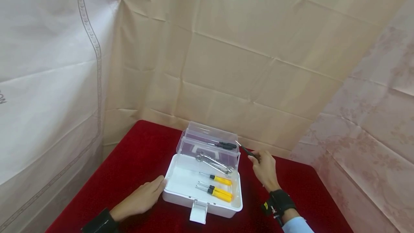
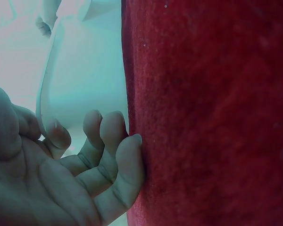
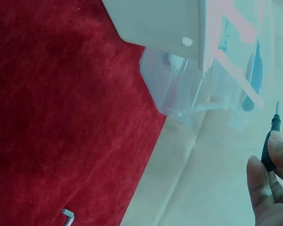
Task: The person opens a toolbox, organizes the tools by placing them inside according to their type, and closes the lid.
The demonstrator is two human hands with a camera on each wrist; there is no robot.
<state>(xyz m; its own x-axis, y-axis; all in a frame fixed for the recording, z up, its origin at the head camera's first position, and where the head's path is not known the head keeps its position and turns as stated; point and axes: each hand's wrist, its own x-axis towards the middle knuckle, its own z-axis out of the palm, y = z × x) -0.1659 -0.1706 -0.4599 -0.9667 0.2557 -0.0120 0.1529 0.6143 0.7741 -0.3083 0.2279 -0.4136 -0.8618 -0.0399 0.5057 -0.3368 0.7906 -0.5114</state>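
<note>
My left hand (image 1: 147,195) holds the left side of a white toolbox (image 1: 178,197), its curled fingers against the outer wall and the thumb by the rim in the left wrist view. My right hand (image 1: 266,168) grips a small black-handled screwdriver (image 3: 270,146) just right of the raised clear lid (image 1: 210,131). The tip of that screwdriver points up toward the lid. Two more black-handled screwdrivers (image 1: 225,146) lie in the lid. Inside the box are wrenches (image 1: 215,163) at the back and three yellow-handled screwdrivers (image 1: 222,180) with black collars toward the front.
A white latch (image 1: 198,212) hangs down at the toolbox's front. Red cloth (image 1: 145,146) covers the table, with beige draped sheeting (image 1: 226,82) behind it. A bent metal rod end (image 3: 69,215) shows on the cloth in the right wrist view.
</note>
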